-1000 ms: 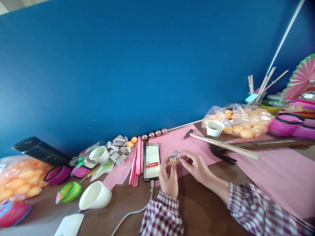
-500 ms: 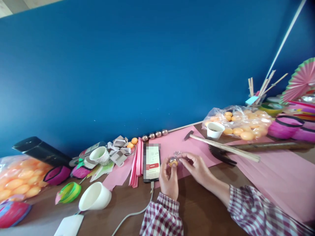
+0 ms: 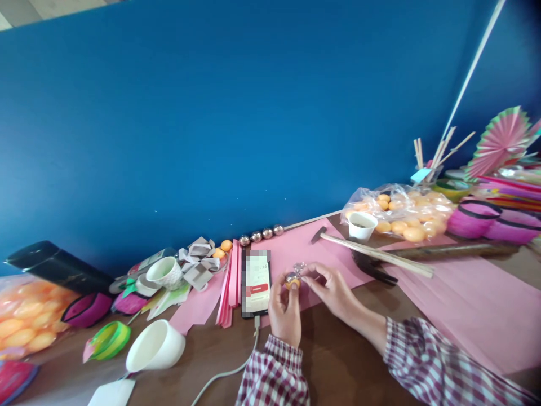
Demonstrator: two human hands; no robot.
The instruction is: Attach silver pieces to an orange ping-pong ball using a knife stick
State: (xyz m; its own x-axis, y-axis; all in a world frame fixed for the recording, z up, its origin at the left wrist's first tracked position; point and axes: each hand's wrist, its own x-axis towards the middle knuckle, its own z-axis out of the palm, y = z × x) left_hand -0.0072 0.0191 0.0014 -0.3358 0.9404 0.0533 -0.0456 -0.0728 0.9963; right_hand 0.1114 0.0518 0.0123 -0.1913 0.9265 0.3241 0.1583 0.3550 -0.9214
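My left hand (image 3: 285, 307) is closed around a small orange ball (image 3: 292, 279) whose upper part is covered in shiny silver. Thumb and fingers of my right hand (image 3: 329, 287) are pinched together just right of the ball; whatever sits between the fingertips is too small to name. Behind the ball, a little heap of small silvery pieces (image 3: 299, 267) lies on the pink paper (image 3: 291, 242). A phone (image 3: 256, 285) with a lit screen and a cable lies left of my left hand.
Several silver balls (image 3: 267, 233) line the wall. At right are a hammer (image 3: 376, 251), a white cup (image 3: 362, 225) and a clear bag of orange balls (image 3: 416, 217). At left stand a white tipped cup (image 3: 156, 345), a green tape roll (image 3: 110, 340) and another ball bag (image 3: 29, 316).
The whole view has shifted slightly, so table items appear a little further left. My hands keep nearly the same pose around the ball.
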